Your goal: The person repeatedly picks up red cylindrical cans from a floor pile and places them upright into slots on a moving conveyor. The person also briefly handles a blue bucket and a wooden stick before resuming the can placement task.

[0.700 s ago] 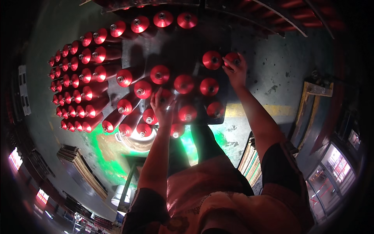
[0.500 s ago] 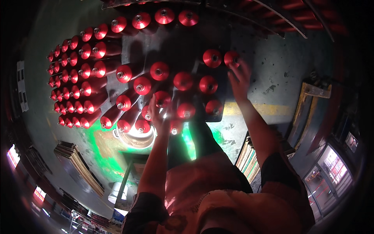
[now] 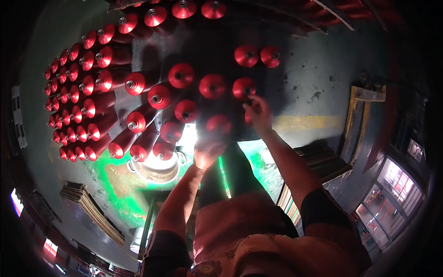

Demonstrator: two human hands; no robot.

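Observation:
Red metal cylinders with cone-shaped shoulders and small necks stand upright in front of me. My right hand (image 3: 259,113) is at the right side of the group, thumb and fingertips apart. Its fingertips are beside the neck of one cylinder (image 3: 243,87), and the hand partly hides another cylinder (image 3: 248,118). My left hand (image 3: 210,151) is low at the near edge, just below a cylinder (image 3: 218,124). Its fingers are in shadow, and whatever is under them is hidden. Two more cylinders (image 3: 246,56) stand side by side farther off.
Many more red cylinders (image 3: 88,107) stand in rows at the left. A round, brightly lit pot with handles (image 3: 156,171) sits near my left forearm. Stacks of flat boards (image 3: 90,210) lie at lower left and right. A wooden frame (image 3: 353,134) stands at the right.
My right hand has left the far right cylinder and come nearer, to the left. My left hand has drawn back toward me and rightward. The view has shifted slightly.

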